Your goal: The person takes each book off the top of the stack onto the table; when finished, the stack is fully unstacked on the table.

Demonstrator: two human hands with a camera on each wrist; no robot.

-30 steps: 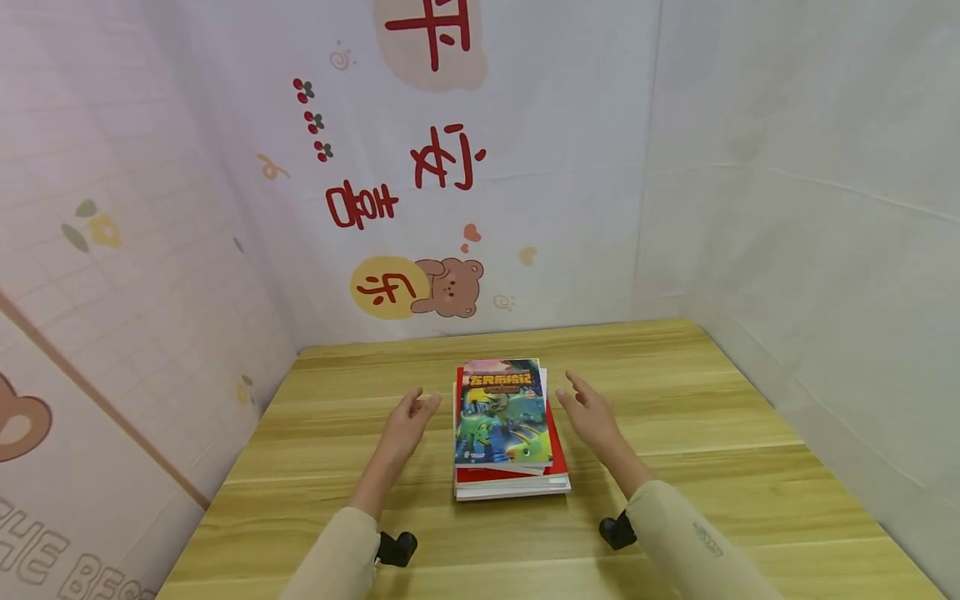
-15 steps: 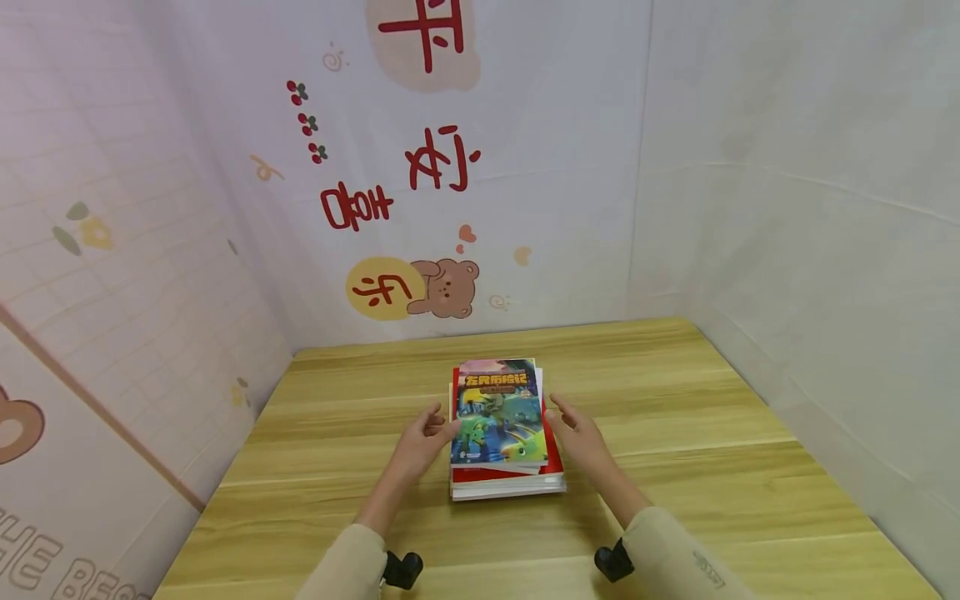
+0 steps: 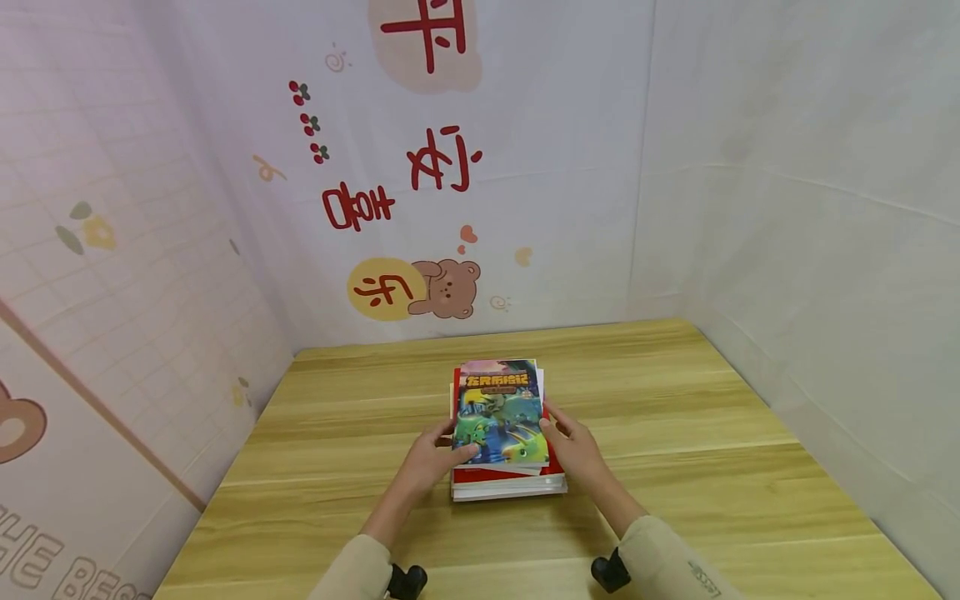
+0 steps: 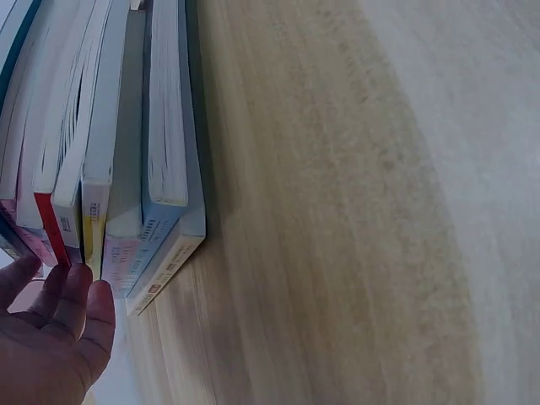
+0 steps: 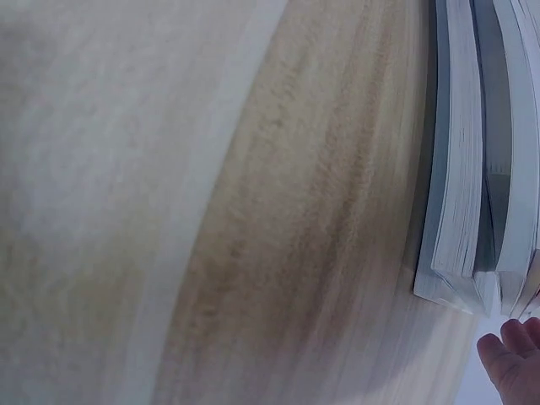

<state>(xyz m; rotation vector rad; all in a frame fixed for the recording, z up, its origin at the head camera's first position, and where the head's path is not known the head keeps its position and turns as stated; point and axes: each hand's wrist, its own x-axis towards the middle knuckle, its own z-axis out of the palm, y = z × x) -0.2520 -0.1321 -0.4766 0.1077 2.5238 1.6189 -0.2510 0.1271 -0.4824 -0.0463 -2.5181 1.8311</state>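
A stack of several books [image 3: 510, 492] lies on the wooden table, with their spines and page edges showing in the left wrist view. On top is a picture book [image 3: 498, 412] with a colourful cover of green and yellow cartoon creatures. My left hand [image 3: 429, 460] holds its left edge, thumb over the lower cover; the left fingertips [image 4: 78, 274] meet the spines of the upper books. My right hand [image 3: 579, 450] grips from the opposite side, thumb at the cover's right edge. In the right wrist view, the right fingertips [image 5: 516, 329] are close to the books' corners.
Under the picture book, a red-covered book [image 3: 480, 476] sticks out at the front and right. The wood-grain table [image 3: 675, 467] extends on both sides of the stack. Printed fabric walls [image 3: 555, 167] stand behind and beside it.
Both hands have moved inward from beside the stack to its two sides. My left thumb has come down onto the cover, and my right thumb has reached its right edge. The books have stayed put.
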